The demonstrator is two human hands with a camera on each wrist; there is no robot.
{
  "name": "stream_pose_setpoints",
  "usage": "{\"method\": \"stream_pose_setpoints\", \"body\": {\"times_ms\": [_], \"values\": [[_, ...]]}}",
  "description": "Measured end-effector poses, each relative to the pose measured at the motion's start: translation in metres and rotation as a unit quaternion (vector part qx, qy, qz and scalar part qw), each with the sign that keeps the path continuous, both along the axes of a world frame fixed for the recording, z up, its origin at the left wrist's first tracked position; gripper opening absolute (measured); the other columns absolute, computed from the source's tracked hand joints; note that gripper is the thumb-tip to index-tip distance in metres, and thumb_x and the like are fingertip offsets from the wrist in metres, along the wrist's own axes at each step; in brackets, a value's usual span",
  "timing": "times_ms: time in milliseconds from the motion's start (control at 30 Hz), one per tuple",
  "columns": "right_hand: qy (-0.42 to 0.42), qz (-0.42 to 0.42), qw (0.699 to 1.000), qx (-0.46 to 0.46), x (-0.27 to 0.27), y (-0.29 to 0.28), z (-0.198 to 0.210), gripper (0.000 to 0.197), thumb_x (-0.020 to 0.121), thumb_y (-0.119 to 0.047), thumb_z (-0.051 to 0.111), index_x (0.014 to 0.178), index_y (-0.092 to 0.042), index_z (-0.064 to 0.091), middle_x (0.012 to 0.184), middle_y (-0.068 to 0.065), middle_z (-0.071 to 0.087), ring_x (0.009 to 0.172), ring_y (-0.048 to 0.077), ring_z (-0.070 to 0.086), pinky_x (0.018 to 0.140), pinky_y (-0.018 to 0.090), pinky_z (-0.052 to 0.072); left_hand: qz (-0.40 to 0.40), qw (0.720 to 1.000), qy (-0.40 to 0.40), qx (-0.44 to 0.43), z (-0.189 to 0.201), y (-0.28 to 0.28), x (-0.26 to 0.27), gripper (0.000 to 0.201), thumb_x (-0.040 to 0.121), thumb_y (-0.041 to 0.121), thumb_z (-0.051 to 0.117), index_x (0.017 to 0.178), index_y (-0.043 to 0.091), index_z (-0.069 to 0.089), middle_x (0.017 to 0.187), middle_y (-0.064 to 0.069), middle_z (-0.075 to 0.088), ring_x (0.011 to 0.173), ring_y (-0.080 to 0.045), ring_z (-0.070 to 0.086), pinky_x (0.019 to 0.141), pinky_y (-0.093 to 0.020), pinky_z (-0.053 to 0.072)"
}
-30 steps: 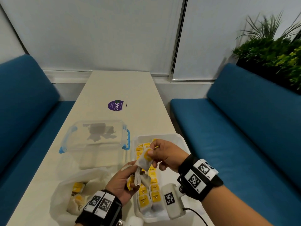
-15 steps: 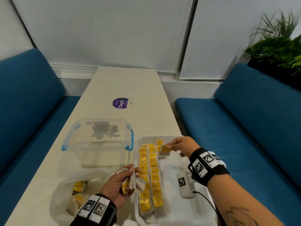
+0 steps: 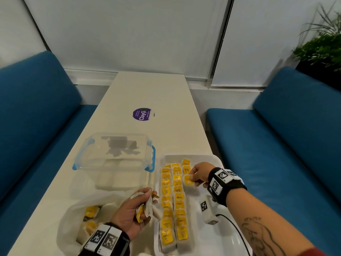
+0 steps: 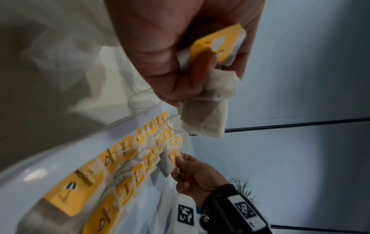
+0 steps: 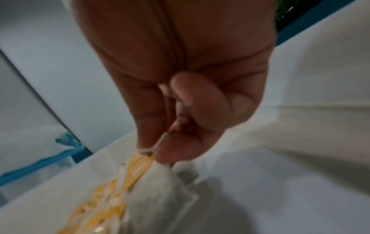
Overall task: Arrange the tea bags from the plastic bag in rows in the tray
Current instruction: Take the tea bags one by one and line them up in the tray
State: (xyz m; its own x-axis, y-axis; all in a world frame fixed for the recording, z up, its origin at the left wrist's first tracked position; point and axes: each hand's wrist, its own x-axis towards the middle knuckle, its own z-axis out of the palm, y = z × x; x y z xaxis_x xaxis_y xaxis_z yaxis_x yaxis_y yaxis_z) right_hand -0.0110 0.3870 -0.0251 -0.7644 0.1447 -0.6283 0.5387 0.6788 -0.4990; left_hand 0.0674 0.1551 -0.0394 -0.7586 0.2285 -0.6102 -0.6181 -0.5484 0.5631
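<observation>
The right hand [image 3: 200,174] pinches a single tea bag [image 3: 188,180] between thumb and forefinger by its yellow tag, low over the far part of the white tray [image 3: 217,159]; whether the bag already rests on the tray floor cannot be told. Just to the left of this hand, two full rows of tea bags [image 3: 173,206] run lengthwise along the tray, yellow tags upward, and beyond its fingertips two more bags head a third row, in line with the pinched bag. A white marker block [image 3: 208,211] with a cable hangs beneath the right wrist, over the bare tray floor. The left hand [image 3: 132,213], nearer the person and beside the tray's left rim, is curled around a small bunch of tea bags [image 3: 149,207], their paper pouches and one yellow tag protruding past the fingers, a thread trailing below in the left wrist view. To the left of this hand lies the open plastic bag [image 3: 73,224] with further tea bags inside. Beyond the left hand stands a clear container [image 3: 114,154] with blue latches, and farther along the table [image 3: 151,93] a purple sticker [image 3: 142,114]. Blue benches [image 3: 276,154] flank the table.
</observation>
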Motion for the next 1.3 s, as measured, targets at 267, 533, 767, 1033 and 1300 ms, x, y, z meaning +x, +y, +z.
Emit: {"method": "stream_pose_setpoints", "body": {"times_ms": [267, 533, 767, 1033, 1300], "values": [[0.004, -0.100, 0.995, 0.003, -0.019, 0.002, -0.020, 0.024, 0.089, -0.001, 0.058, 0.070, -0.014, 0.051, 0.064, 0.003, 0.057, 0.052, 0.013, 0.050, 0.035, 0.016, 0.038, 0.000, 1.000, 0.005, 0.001, 0.000, -0.001, 0.002, 0.010, 0.087, 0.003, 0.051, 0.088, 0.006, 0.060, 0.063, -0.007, 0.070, 0.044, -0.014, 0.063, 0.035, -0.015, 0.037], [0.103, -0.105, 0.988, 0.047, -0.021, 0.004, -0.035, 0.024, 0.079, -0.016, 0.073, 0.089, -0.015, 0.051, 0.093, 0.006, 0.057, 0.083, 0.022, 0.054, 0.077, 0.031, 0.047, -0.010, 1.000, 0.005, -0.007, 0.000, 0.002, 0.002, 0.012, 0.072, 0.006, 0.059, 0.084, 0.007, 0.062, 0.065, -0.010, 0.069, 0.044, -0.015, 0.058, 0.036, -0.015, 0.036], [0.150, 0.073, 0.973, -0.159, 0.027, -0.017, 0.041, 0.021, 0.079, -0.006, 0.072, 0.079, -0.023, 0.059, 0.066, -0.005, 0.055, 0.052, 0.003, 0.049, 0.042, 0.014, 0.035, -0.048, 0.996, 0.046, 0.052, 0.009, 0.006, 0.003, 0.043, 0.040, 0.011, 0.086, 0.081, 0.007, 0.072, 0.076, -0.012, 0.072, 0.050, -0.017, 0.064, 0.036, -0.017, 0.043], [0.182, 0.206, 0.941, -0.198, 0.076, -0.061, 0.053, 0.031, 0.069, -0.012, 0.081, 0.095, -0.024, 0.071, 0.088, 0.005, 0.062, 0.079, 0.013, 0.049, 0.075, 0.030, 0.042, -0.089, 0.988, 0.068, 0.102, 0.011, 0.012, 0.011, 0.063, 0.023, 0.018, 0.089, 0.085, 0.010, 0.077, 0.061, -0.009, 0.067, 0.043, -0.019, 0.059, 0.044, -0.023, 0.048], [0.227, 0.145, 0.935, -0.231, 0.090, -0.060, 0.048, 0.032, 0.072, -0.004, 0.078, 0.062, -0.031, 0.063, 0.079, 0.005, 0.064, 0.092, 0.030, 0.064, 0.084, 0.044, 0.049, -0.135, 0.973, 0.058, 0.176, 0.016, 0.010, 0.028, 0.070, 0.014, 0.010, 0.095, 0.081, 0.007, 0.077, 0.066, -0.012, 0.065, 0.052, -0.023, 0.064, 0.037, -0.022, 0.046]]}}
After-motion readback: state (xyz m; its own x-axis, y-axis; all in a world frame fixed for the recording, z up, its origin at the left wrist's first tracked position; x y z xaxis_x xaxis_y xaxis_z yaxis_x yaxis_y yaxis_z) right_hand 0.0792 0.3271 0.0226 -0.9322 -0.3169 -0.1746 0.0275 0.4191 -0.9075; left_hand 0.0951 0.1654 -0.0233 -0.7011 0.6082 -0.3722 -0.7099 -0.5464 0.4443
